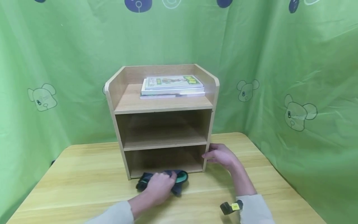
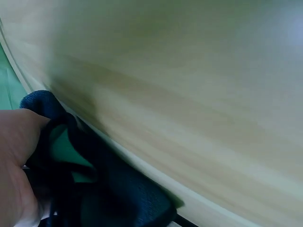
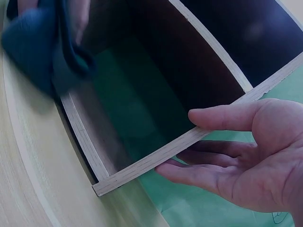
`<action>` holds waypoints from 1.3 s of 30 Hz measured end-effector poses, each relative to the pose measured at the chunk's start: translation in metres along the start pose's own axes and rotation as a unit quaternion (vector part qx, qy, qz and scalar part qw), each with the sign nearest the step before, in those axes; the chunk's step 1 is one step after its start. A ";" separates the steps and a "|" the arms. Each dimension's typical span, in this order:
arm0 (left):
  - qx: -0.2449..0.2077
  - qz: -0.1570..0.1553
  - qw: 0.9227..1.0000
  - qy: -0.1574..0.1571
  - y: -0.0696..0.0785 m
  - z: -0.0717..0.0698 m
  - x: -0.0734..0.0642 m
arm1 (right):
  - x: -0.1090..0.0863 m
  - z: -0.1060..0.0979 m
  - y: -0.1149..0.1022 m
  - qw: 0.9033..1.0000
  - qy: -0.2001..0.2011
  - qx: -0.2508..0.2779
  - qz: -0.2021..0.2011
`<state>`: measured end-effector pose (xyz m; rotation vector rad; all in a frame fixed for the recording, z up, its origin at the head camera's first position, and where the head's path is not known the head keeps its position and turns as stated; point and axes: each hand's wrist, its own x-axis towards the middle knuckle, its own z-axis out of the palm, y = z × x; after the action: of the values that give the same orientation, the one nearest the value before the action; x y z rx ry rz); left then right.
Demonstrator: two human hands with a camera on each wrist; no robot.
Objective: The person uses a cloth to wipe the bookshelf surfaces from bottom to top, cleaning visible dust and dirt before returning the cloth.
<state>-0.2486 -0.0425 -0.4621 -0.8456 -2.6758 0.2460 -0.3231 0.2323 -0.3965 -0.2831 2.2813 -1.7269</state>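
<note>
A small wooden shelf unit [image 1: 165, 145] stands on the table. At its lower front edge, my left hand [image 1: 160, 186] grips a bunched dark blue cloth [image 1: 176, 188] with a green patch showing. In the left wrist view the cloth [image 2: 128, 189] hangs in folds from the fingers, some of which are hidden. My right hand [image 1: 221, 155] holds the unit's right side panel low down. The right wrist view shows the thumb on the front edge of the panel [image 3: 142, 163] and the fingers along its outer face.
A stack of books [image 1: 173, 87] lies on the top shelf. The unit has two open compartments below. Green curtain [image 1: 70, 62] hangs behind and at both sides of the wooden table [image 1: 84, 174]. A black strap end with a yellow label [image 1: 235, 206] sticks out at the right cuff.
</note>
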 end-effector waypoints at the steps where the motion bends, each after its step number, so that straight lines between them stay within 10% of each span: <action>1: 0.006 0.005 1.000 -0.002 0.007 0.001 0.007 | 0.000 0.000 0.000 1.000 0.002 -0.002 0.001; 18: 0.048 0.052 0.997 -0.010 0.080 -0.003 0.083 | -0.001 0.000 0.002 1.000 0.014 -0.007 -0.007; 29: -0.015 0.029 0.998 -0.060 0.061 -0.011 0.086 | 0.003 0.000 0.000 1.000 0.006 0.014 -0.006; 39: -0.064 -0.021 0.997 -0.048 0.027 -0.013 0.054 | 0.001 -0.001 0.001 1.000 0.003 -0.006 -0.003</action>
<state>-0.2712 0.0117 -0.4437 -0.8345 -2.8201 0.1071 -0.3246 0.2331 -0.3968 -0.2870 2.2976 -1.7197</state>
